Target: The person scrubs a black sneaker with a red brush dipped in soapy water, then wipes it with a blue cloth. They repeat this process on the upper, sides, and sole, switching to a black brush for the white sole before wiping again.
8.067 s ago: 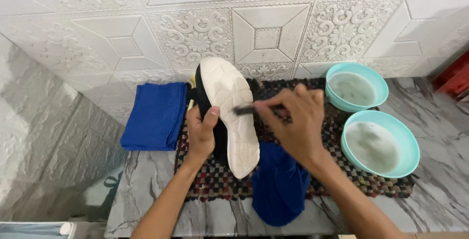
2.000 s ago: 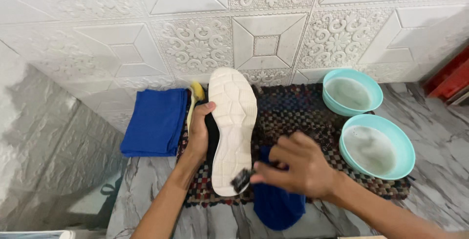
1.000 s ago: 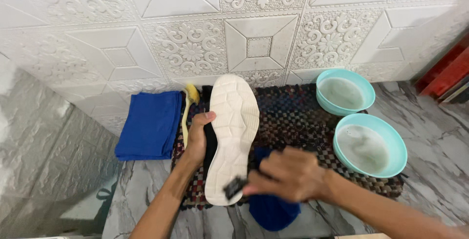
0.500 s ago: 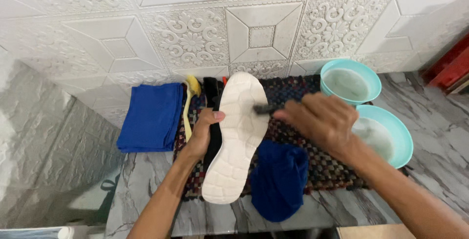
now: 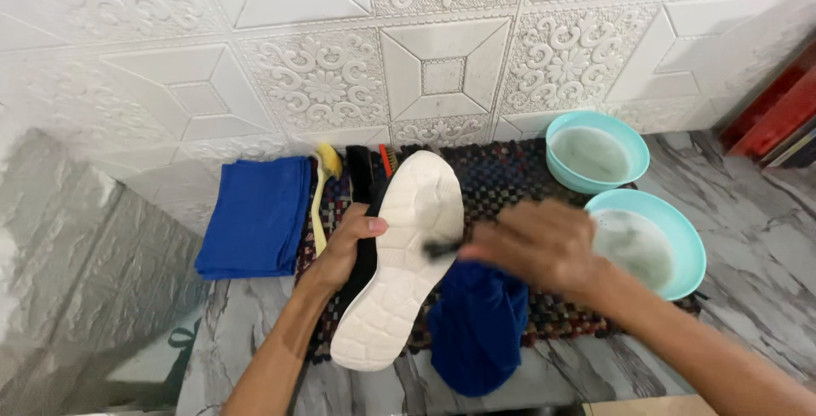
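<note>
Left hand (image 5: 350, 244) grips the side of a black shoe (image 5: 399, 263), white sole up, over the woven mat (image 5: 510, 180) on the desk (image 5: 748, 212). Right hand (image 5: 535, 244), blurred, is closed around a small dark brush (image 5: 440, 249) touching the sole. Blue cloth (image 5: 478, 324) lies just beside the shoe.

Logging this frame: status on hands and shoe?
Left hand grips the shoe, white sole up. Right hand, blurred, holds a small dark brush against the sole. Blue cloth beside the shoe; nothing blocking.
</note>
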